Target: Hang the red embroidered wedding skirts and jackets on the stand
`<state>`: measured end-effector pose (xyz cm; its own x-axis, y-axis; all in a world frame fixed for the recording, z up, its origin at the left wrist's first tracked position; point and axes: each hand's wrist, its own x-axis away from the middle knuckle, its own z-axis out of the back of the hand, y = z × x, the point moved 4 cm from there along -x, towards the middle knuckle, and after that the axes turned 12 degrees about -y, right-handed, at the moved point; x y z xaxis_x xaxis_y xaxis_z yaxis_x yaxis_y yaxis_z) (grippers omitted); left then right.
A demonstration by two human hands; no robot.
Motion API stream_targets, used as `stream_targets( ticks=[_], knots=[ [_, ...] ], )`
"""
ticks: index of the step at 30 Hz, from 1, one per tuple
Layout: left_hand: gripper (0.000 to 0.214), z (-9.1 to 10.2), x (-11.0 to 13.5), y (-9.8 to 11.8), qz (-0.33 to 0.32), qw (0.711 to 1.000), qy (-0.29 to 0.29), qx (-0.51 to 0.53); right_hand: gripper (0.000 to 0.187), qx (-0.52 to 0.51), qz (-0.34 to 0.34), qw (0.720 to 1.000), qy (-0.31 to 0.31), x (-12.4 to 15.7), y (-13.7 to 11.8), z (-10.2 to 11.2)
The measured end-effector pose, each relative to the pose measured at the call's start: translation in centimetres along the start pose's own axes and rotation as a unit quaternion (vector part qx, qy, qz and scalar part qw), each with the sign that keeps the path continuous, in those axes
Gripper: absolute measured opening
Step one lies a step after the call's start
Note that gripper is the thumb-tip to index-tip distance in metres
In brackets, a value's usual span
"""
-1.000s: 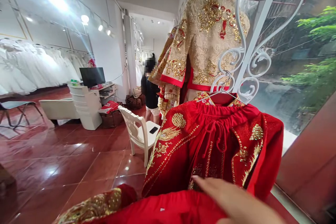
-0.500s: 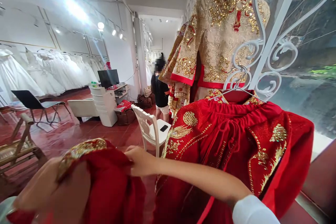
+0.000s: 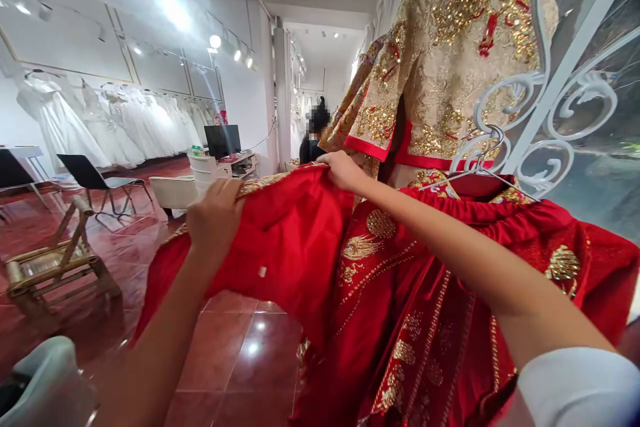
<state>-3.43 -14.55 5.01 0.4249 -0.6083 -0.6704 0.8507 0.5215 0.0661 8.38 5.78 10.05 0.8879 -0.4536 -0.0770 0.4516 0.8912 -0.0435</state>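
A red embroidered garment is stretched between my two hands, its plain inner side facing me and a small white tag on it. My left hand is closed over its gold-trimmed upper edge. Further right, my right hand pinches the same edge. Beside it, a red skirt with gold embroidery and a gathered waist hangs from a wire hanger. Whether the held cloth joins the hanging piece cannot be made out. My right forearm crosses in front of the skirt.
Above the skirt hangs a beige jacket with gold sequins, near a white scrolled metal frame. A bamboo chair stands at left on the red tiled floor. White gowns line the far wall. Further back is a person.
The red garment has risen and spread out, its lining now showing. Both hands have moved up and to the right, gripping its edge. The view has shifted left.
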Motion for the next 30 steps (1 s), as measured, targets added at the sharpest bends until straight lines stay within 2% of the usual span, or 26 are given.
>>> stream_targets(
  ticks=[3,6,9,13,16,18,20,21,23,25,27,29,30],
  knots=[
    [0.045,-0.9,0.8,4.4,-0.028,0.997,-0.048,0.054,0.032,0.017,-0.081,0.996,-0.013,2.6,3.2,0.8],
    [0.044,-2.1,2.4,8.0,-0.057,0.987,-0.1,0.113,0.032,0.025,-0.097,0.995,-0.009,4.9,5.0,0.4],
    [0.043,-2.5,4.7,10.6,-0.084,0.971,-0.148,0.167,0.036,0.031,-0.089,0.995,0.027,6.0,5.7,-0.1],
    [0.038,-3.4,7.4,13.3,-0.142,0.929,-0.245,0.237,0.036,0.037,-0.113,0.991,0.061,6.2,6.0,-0.6],
    [0.043,-4.8,7.4,14.1,-0.185,0.875,-0.268,0.358,0.035,0.035,-0.134,0.988,0.062,6.2,6.0,-0.9],
    [0.044,-5.8,5.9,13.6,-0.177,0.853,-0.21,0.444,0.035,0.032,-0.133,0.989,0.057,6.3,5.9,-1.0],
    [0.042,-6.7,4.0,12.7,-0.137,0.865,-0.123,0.466,0.036,0.029,-0.116,0.991,0.051,6.6,5.7,-1.0],
    [0.044,-7.2,3.2,12.5,-0.124,0.874,-0.101,0.459,0.037,0.029,-0.105,0.993,0.048,6.8,5.6,-0.9],
    [0.059,-8.1,2.2,12.9,-0.135,0.876,-0.13,0.444,0.04,0.019,-0.081,0.995,0.047,7.4,5.4,-0.7],
    [0.063,-8.5,2.0,13.9,-0.173,0.85,-0.187,0.46,0.042,-0.011,-0.057,0.997,0.051,8.0,5.3,-0.4],
    [0.047,-8.4,2.1,14.7,-0.192,0.829,-0.201,0.485,0.041,-0.057,-0.027,0.997,0.049,8.6,5.1,-0.3],
    [0.032,-8.3,2.3,15.0,-0.182,0.824,-0.204,0.496,0.039,-0.091,-0.002,0.995,0.042,9.0,4.9,-0.4],
    [0.032,-8.4,2.4,15.0,-0.17,0.825,-0.207,0.497,0.038,-0.099,0.001,0.994,0.039,9.3,4.8,-0.5]
  ],
)
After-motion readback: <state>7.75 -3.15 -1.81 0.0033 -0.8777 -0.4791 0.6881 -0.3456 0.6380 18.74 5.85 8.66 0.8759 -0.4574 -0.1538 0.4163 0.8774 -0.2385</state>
